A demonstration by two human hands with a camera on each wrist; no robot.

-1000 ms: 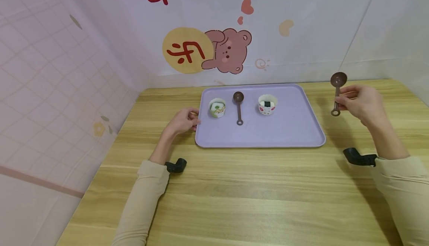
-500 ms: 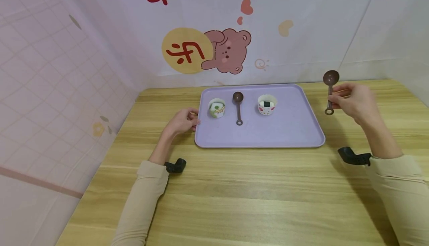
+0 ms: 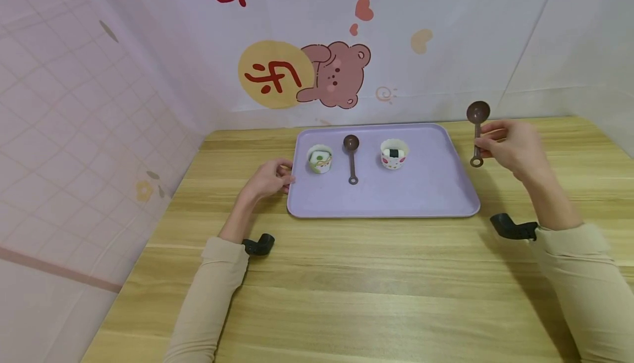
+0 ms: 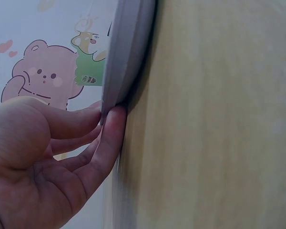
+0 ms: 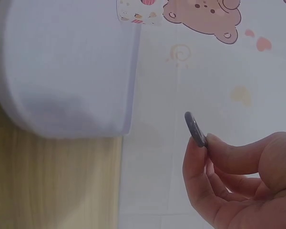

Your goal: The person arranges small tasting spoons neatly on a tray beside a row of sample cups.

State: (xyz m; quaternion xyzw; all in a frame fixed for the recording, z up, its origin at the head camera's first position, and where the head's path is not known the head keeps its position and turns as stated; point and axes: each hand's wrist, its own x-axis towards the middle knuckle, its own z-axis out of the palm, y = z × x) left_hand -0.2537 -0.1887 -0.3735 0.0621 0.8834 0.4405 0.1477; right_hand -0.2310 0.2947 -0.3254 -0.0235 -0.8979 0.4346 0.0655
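Note:
My left hand (image 3: pixel 267 179) pinches the left rim of a lavender tray (image 3: pixel 416 198), thumb above and fingers below the edge, as the left wrist view shows. My right hand (image 3: pixel 515 146) pinches the handle of a brown measuring spoon (image 3: pixel 478 112), bowl up, in the air just beyond the tray's right side. In the right wrist view only the handle's end (image 5: pixel 194 130) shows past the fingertips. On the tray lie a second brown measuring spoon (image 3: pixel 351 157), a green-patterned paper cup (image 3: pixel 321 160) with a white-and-green piece, and a dotted paper cup (image 3: pixel 393 157) with a white-and-black piece.
The tray lies on a wooden table (image 3: pixel 346 286), close to the back wall (image 3: pixel 455 66), which carries a printed bear (image 3: pixel 342 74). Another wall (image 3: pixel 74 132) stands along the left. Black wrist mounts (image 3: pixel 260 245) sit at both cuffs.
My right hand has moved left and slightly up toward the tray, carrying the measuring spoon. My left hand stays at the tray's rim, and the things on the tray have not moved.

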